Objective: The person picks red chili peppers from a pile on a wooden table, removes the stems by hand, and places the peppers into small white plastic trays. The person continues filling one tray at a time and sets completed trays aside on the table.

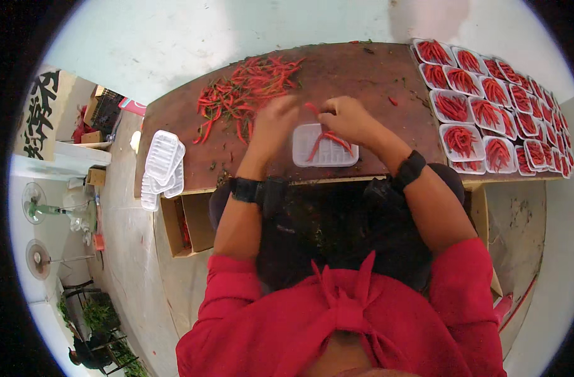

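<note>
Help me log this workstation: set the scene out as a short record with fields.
Left hand: blurred, above the brown table; grip unclear
Right hand: over the front tray, fingertips at a red chili
Front tray: whitish, some red chilies on it
Loose chilies: spread pile, left of the front tray
Unfilled trays: overlapping, at the table's left end
Filled trays: rows on the right

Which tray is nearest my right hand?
The lone white tray just below your right hand, with only a few chilies; the left tray pile looks empty, the right-side trays are filled.
</note>
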Demonstrator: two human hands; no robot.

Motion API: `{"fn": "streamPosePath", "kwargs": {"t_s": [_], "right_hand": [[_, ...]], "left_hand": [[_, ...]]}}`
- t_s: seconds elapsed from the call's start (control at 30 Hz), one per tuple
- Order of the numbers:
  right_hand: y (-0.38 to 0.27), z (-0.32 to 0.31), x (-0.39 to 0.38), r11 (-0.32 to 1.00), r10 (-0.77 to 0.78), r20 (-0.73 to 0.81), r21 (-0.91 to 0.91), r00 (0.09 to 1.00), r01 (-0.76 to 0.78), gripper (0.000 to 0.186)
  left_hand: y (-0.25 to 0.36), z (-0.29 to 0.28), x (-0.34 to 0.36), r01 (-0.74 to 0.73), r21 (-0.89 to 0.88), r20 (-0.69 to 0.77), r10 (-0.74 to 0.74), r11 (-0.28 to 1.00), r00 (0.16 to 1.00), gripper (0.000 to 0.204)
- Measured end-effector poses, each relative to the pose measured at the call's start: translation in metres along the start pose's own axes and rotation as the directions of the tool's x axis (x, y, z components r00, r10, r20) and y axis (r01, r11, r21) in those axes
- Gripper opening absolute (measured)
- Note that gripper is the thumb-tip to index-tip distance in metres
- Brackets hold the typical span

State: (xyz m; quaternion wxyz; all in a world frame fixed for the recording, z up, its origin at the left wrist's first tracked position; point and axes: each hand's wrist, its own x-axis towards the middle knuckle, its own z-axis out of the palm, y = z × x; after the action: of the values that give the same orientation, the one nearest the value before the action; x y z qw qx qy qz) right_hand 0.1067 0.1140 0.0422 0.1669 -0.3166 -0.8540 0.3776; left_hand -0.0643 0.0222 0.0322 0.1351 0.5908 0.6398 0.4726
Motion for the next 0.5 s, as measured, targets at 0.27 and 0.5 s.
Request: {"fn": "streamPosePath", "kwargs": {"t_s": [0.27,0.5], "right_hand": [[-0.003,0.007,0.001,0.982,0.048,0.145,0.176,0.988,-0.073,0.028],[0.002,-0.008,-0.001,0.985,-0.053,-0.043,-0.168,0.998,0.045,0.027]], "left_hand": [[0.005,0.008,-0.007,0.258,-0.212,0.223,-0.210,0.943,0.952,0.023],[0.006,0.005,-0.006,0.059,0.269,0.208,-0.118,0.961,0.971,0.017]]}}
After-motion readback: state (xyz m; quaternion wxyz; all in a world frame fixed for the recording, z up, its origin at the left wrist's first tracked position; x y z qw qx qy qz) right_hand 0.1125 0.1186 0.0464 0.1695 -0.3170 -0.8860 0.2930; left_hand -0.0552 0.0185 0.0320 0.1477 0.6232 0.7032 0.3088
